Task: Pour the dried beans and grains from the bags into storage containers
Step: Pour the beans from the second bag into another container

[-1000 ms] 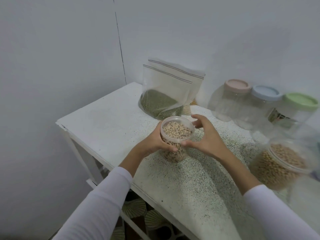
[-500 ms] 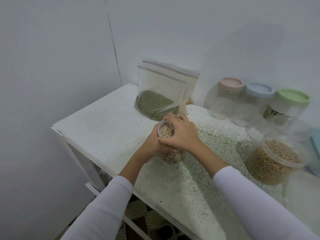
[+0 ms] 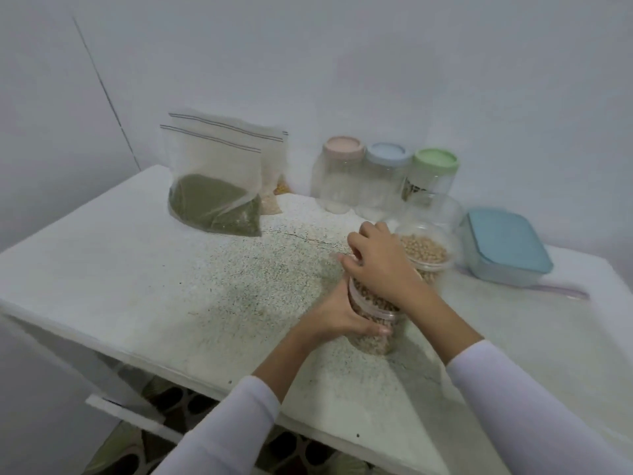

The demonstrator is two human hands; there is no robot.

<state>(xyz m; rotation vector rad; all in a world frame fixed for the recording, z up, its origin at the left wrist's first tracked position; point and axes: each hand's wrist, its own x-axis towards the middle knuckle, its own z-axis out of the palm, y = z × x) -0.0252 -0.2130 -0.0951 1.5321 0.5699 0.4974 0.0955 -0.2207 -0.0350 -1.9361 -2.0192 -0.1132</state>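
where the two walls meet, a white speckled table fills most of the view. on its far left a clear zip bag of green grain stands upright against the wall, with a second zip bag just behind it holding a little pale grain. far right lies a flat box with a blue lid. three clear jars line the back wall, side by side: pink lid, blue lid, green lid. an open tub of tan beans sits just in front of them. touching its near side, a small clear container of beans stands on the table. left hand wraps its side, fingers curled round the wall. right hand covers the top, fingers curled down over the rim; a lid under the palm cannot be made out. white sleeves on both arms.
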